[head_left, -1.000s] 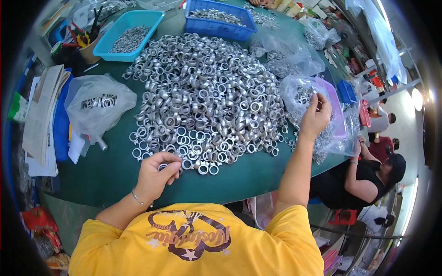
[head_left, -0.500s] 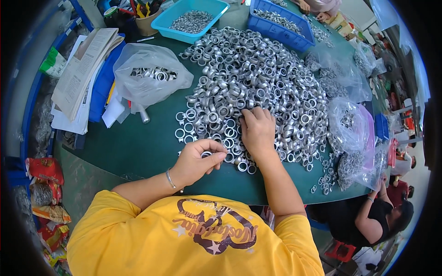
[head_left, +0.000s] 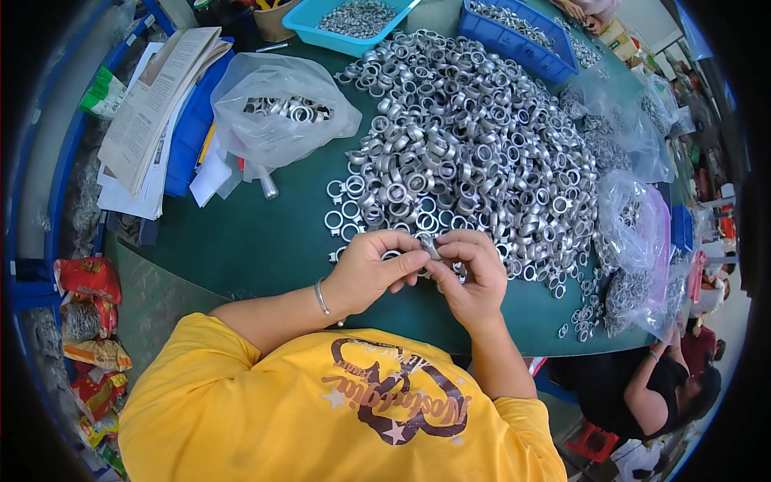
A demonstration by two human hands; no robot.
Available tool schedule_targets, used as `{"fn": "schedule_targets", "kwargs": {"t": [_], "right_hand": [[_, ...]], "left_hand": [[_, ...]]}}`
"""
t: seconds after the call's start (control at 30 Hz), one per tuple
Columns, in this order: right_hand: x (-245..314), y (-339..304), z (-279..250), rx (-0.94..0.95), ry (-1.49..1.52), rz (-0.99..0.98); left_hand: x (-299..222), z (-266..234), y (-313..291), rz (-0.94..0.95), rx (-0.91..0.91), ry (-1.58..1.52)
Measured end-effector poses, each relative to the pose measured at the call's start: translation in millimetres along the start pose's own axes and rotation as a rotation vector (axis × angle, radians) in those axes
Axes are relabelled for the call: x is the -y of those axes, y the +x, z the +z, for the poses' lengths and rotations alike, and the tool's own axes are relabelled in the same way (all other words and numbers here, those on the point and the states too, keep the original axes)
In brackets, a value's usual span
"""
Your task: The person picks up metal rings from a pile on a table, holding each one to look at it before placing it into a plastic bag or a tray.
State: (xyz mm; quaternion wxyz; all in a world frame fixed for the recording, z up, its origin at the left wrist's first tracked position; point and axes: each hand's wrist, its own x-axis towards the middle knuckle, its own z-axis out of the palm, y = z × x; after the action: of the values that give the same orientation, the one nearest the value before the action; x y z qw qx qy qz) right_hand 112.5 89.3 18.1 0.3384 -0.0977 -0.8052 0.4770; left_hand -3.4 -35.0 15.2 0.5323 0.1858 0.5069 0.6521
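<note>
In front of my chest both hands meet at a small silver metal ring. My left hand, a bracelet at its wrist, pinches the ring from the left between thumb and fingers. From the other side my right hand closes its thumb and fingertips on the same ring, partly covering it. Just beyond the fingers spreads a large heap of metal rings, many with a small lug. A few loose rings lie flat along its left edge.
A plastic bag with rings lies left of the heap, near stacked papers. A turquoise basin and blue crate stand behind. Filled clear bags line the right; a co-worker sits there.
My right hand has drawn back from the heap to meet my left hand, and a ring now shows between their fingers. The whole view has shifted slightly.
</note>
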Motion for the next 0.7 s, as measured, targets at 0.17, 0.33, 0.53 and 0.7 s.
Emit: {"fn": "schedule_targets", "kwargs": {"t": [0.17, 0.33, 0.53, 0.7], "right_hand": [[-0.7, -5.7, -2.2, 0.035, 0.018, 0.006], [-4.7, -18.0, -6.1, 0.006, 0.531, 0.528], [-5.7, -17.6, -6.8, 0.073, 0.688, 0.626], [-2.9, -16.3, -3.9, 0.123, 0.693, 0.596]], "left_hand": [[-1.4, 0.6, -3.5, 0.178, -0.004, 0.161], [3.8, -2.1, -3.4, 0.335, 0.024, 0.304], [5.8, -1.8, -3.7, 0.462, 0.072, 0.382], [4.5, -2.1, -5.2, 0.461, 0.083, 0.391]]}}
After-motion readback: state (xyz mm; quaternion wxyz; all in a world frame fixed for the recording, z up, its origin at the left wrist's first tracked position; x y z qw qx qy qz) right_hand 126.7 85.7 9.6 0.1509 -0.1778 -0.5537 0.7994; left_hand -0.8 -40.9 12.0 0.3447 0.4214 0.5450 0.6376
